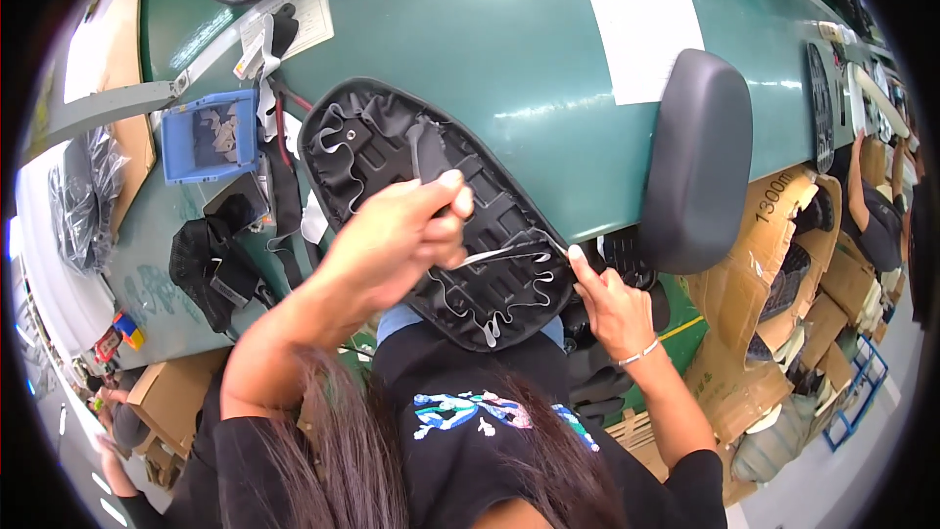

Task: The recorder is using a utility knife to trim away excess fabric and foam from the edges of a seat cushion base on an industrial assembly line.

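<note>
1. The black seat (pixel 431 225) lies upside down at the near edge of the green tabletop (pixel 509 59), w/ its soft cover wrapped over the rim.
2. The cover edge looks tucked most of the way round – wavy, w/ a loose white strip (pixel 504 257) near the bottom right.
3. Left hand (pixel 406 230) – grip closed on a dark tool I can't make out, pressed on the seat.
4. Right hand (pixel 609 299) pinches the strip's end.
5. Likely left: that last corner.
6. Nearby: blue bin (pixel 208 137), another seat (pixel 697 162).

Bare green tabletop (pixel 509 49) lay open at upper centre (blue bin (pixel 208 137) and black straps (pixel 220 255) crowded the left); padded backrest (pixel 697 159) blocked the right.
</note>
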`<state>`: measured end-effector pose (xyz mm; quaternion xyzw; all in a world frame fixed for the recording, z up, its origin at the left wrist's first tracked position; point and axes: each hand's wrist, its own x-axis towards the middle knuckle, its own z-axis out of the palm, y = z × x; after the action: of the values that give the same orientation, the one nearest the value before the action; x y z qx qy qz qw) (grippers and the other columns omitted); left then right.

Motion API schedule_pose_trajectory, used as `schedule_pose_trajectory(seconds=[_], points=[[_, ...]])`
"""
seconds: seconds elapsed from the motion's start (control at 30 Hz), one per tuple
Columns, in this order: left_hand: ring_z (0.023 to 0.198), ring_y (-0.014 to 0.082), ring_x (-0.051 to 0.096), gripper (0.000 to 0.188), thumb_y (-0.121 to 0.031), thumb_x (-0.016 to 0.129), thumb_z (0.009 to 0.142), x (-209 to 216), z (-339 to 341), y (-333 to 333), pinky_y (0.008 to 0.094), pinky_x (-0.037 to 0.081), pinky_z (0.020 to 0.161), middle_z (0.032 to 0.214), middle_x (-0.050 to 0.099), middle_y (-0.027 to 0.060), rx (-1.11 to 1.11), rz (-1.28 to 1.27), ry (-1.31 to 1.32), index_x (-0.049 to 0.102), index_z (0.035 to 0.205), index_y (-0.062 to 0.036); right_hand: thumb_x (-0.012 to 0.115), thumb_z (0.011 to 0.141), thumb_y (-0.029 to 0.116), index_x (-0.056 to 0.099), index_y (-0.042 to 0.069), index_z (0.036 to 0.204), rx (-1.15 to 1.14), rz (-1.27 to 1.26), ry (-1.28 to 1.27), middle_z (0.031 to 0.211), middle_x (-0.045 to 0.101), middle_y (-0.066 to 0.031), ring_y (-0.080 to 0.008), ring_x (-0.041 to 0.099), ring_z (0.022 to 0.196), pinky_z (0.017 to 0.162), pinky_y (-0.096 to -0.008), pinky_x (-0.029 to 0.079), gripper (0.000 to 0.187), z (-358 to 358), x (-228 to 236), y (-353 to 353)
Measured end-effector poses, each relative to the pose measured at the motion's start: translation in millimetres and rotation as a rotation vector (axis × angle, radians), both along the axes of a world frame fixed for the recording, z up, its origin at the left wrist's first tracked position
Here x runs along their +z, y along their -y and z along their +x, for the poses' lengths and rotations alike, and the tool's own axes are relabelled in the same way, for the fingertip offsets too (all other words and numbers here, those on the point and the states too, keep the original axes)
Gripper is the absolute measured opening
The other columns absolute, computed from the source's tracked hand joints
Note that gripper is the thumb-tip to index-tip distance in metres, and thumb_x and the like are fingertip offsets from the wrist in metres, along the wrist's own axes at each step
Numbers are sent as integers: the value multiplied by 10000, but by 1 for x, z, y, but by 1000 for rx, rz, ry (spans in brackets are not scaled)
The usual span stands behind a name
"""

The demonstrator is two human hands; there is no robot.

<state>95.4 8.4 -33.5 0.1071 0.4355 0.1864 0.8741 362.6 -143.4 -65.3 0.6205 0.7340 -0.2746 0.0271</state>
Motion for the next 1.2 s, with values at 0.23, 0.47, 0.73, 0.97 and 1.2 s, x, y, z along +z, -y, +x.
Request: schedule_pose_trajectory(seconds=[0.23,0.47,0.73,0.97,1.2], points=[[762,212,534,362,-135,706,792,-16,-24,4,308,437,641,882,543,73,-423,1305,-1207,547,1106,-51,625,863,180,446,250,1393,-153,-21,-7,649,461,-102,-327,530,501,458,-435,431,563,-3,5,16],[959,225,444,298,-345,736,679,-75,68,40,363,348,808,884,516,56,-1098,1870,-647,658,776,-74,584,888,234,464,251,1359,-202,-144,-223,742,614,-126,-339,607,612,539,-440,494,486,2,10,-8],[654,211,451,260,-192,659,788,-111,55,14,356,352,639,621,461,20,-476,1369,134,528,591,-82,586,893,215,394,165,1419,-417,-71,-134,733,598,-179,-378,588,565,505,-461,475,562,-49,6,40],[838,177,590,197,-149,632,882,-98,71,-67,322,446,736,760,519,48,-116,1039,268,550,755,-21,566,897,204,447,223,1392,-431,147,-39,705,590,-155,-373,592,593,551,-464,478,510,-24,6,-53],[580,145,472,273,-212,581,920,-96,117,-126,281,382,548,720,526,47,-105,1104,106,473,734,-45,546,908,210,407,216,1399,-313,102,82,700,605,-182,-401,602,622,566,-507,479,511,4,-4,-135]])
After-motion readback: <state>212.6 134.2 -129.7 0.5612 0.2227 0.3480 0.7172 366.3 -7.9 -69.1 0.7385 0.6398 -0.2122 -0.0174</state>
